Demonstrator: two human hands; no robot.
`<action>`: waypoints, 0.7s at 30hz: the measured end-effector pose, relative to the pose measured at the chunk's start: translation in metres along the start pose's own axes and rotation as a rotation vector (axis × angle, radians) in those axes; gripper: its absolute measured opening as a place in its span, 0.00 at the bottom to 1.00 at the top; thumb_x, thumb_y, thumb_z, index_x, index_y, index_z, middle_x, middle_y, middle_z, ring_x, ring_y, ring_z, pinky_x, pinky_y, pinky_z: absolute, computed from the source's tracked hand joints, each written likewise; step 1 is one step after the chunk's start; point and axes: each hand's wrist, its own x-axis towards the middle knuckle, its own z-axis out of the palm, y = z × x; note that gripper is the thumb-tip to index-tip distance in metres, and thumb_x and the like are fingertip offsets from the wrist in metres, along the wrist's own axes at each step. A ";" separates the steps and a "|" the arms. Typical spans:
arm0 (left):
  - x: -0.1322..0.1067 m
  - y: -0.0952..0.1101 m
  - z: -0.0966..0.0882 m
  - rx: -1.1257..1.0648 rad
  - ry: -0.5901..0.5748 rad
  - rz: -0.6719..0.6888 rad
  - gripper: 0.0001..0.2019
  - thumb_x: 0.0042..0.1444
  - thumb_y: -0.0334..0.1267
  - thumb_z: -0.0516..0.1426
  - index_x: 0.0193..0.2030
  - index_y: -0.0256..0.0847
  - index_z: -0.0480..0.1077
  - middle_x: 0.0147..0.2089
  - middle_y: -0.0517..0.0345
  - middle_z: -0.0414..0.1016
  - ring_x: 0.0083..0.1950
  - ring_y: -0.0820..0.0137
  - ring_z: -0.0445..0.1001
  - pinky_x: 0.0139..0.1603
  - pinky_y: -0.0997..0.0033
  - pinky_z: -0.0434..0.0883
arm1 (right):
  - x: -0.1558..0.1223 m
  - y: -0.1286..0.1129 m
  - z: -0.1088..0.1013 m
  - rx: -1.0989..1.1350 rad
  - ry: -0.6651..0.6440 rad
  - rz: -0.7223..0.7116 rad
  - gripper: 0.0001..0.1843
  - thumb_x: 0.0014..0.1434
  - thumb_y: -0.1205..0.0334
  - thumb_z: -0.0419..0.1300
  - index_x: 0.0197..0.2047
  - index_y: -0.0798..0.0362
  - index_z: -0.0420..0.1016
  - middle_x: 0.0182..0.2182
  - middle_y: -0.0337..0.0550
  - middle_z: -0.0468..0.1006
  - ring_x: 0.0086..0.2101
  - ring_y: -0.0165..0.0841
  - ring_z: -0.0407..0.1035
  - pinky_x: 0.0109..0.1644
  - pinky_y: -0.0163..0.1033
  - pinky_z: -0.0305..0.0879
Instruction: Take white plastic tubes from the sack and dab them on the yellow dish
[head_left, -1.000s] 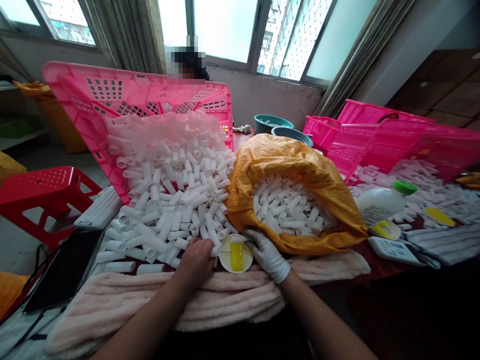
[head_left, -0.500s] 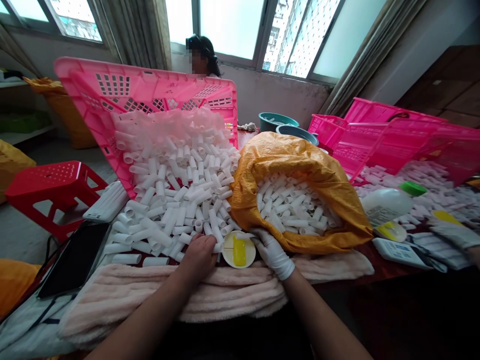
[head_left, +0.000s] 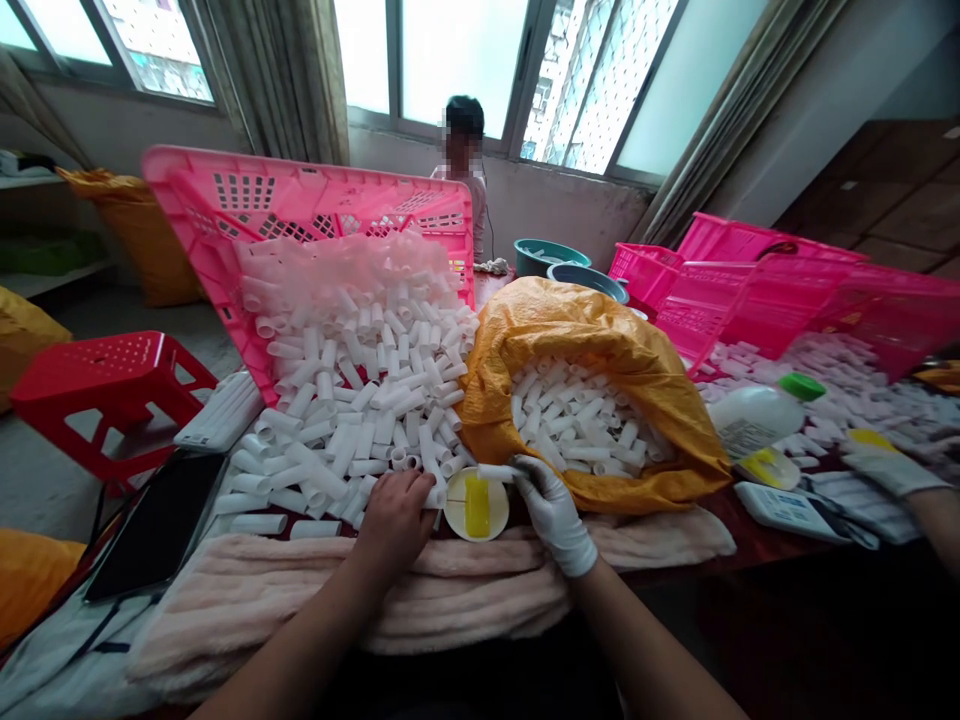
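Observation:
My bare left hand is closed at the near edge of a loose pile of white plastic tubes. The end of a tube shows at its fingertips. In a white glove, my right hand pinches another white plastic tube, which points left over the rim of a round pale dish. A yellow rectangular piece lies across that dish, between my hands. Just beyond my right hand, an orange woven sack lies with its mouth toward me, holding many similar tubes.
A tilted pink crate backs the pile. Folded pinkish cloth lines the table's front edge. Left are a dark tablet and a red stool. A co-worker's gloved hand works at right, past a bottle. Another person stands behind.
The tube in my right hand now lies level over the dish's upper rim and shows more clearly. My left hand stays beside the dish. The person behind appears farther right.

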 end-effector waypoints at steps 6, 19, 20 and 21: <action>-0.004 0.017 -0.015 -0.106 -0.119 0.024 0.10 0.52 0.33 0.50 0.40 0.40 0.66 0.34 0.56 0.74 0.36 0.66 0.72 0.37 0.68 0.64 | -0.020 -0.049 0.003 0.292 -0.201 0.261 0.16 0.54 0.51 0.57 0.41 0.54 0.68 0.27 0.39 0.72 0.19 0.25 0.63 0.23 0.33 0.65; -0.016 0.045 -0.022 0.040 -0.310 0.032 0.08 0.55 0.38 0.50 0.31 0.39 0.68 0.27 0.53 0.74 0.30 0.65 0.73 0.30 0.70 0.64 | -0.026 -0.064 0.019 -0.236 -0.306 0.016 0.17 0.60 0.51 0.49 0.34 0.54 0.70 0.30 0.44 0.74 0.31 0.33 0.69 0.36 0.37 0.67; -0.016 0.048 -0.022 0.049 -0.326 0.022 0.09 0.55 0.39 0.50 0.31 0.39 0.68 0.27 0.52 0.74 0.29 0.64 0.73 0.30 0.69 0.64 | -0.027 -0.062 0.023 -0.276 -0.293 0.070 0.20 0.61 0.49 0.47 0.30 0.54 0.69 0.24 0.42 0.72 0.27 0.32 0.67 0.31 0.36 0.66; -0.017 0.050 -0.022 0.045 -0.348 0.011 0.10 0.55 0.41 0.50 0.31 0.39 0.68 0.27 0.51 0.74 0.29 0.64 0.73 0.29 0.69 0.64 | -0.029 -0.059 0.026 -0.293 -0.282 0.103 0.22 0.61 0.47 0.46 0.27 0.54 0.68 0.21 0.41 0.70 0.24 0.30 0.65 0.28 0.35 0.64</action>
